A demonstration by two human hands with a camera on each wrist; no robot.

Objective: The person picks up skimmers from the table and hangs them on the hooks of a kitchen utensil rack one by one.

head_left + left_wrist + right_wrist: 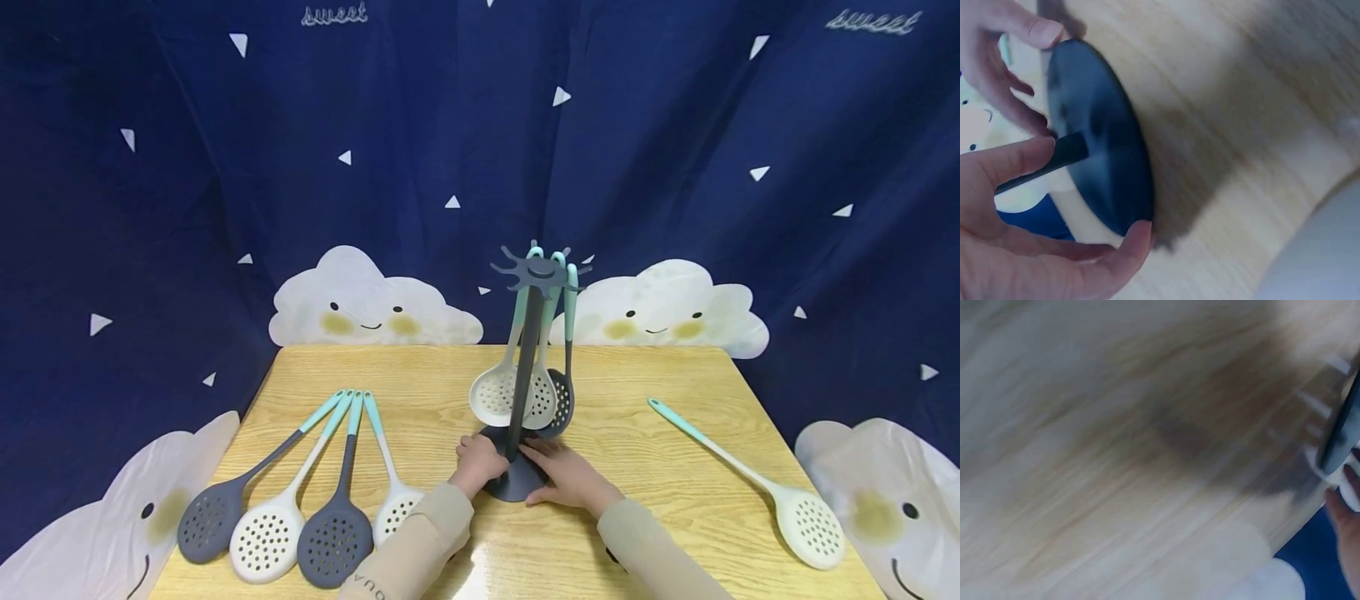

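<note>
A dark grey utensil stand (529,358) rises at the middle of the table, leaning slightly, its round base towards me. My left hand (480,464) grips the base from the left; in the left wrist view its thumb (1025,159) lies along the post and a fingertip bends over the rim. On the opposite side my right hand (567,479) holds the base edge between thumb and spread fingers. From the stand's hooked top hang two white skimmers (492,396) and a dark grey skimmer (564,408), all with mint handles. Only some right fingers (1338,509) show in the right wrist view.
Several white and dark grey skimmers (335,546) lie fanned out on the left; my left sleeve (420,542) overlaps the nearest. Another white skimmer (810,527) lies at the right. Behind the wooden table (660,375) hangs a dark blue curtain (420,100) with cloud shapes.
</note>
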